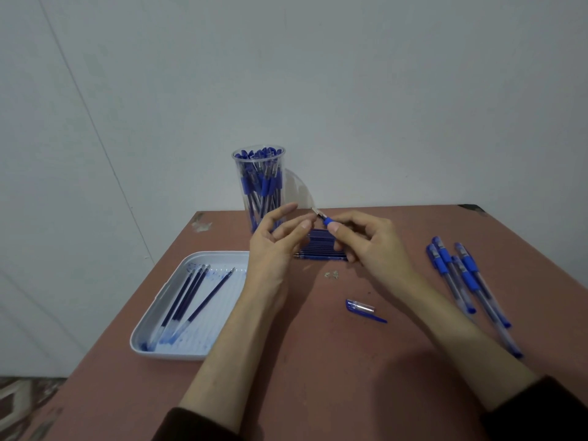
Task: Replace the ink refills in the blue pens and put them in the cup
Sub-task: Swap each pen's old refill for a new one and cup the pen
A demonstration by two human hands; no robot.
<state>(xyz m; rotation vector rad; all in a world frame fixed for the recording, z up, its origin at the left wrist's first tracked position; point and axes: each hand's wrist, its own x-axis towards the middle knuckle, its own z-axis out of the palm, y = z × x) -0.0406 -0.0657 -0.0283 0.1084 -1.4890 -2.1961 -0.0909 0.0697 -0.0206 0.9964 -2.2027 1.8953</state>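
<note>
Above the counter (318, 361), grips blue pen (327, 221) in right hand (372, 249), tip slanting up-left. Holds nothing in loose left hand (273, 249), just beside that tip.

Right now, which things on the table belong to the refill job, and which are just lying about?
Job: pen gripped by the right hand; open left hand; cup of pens; loose cap; pens lying at right; refill stack; tray with refills.
Lying about: pale scraps near the stack.
</note>
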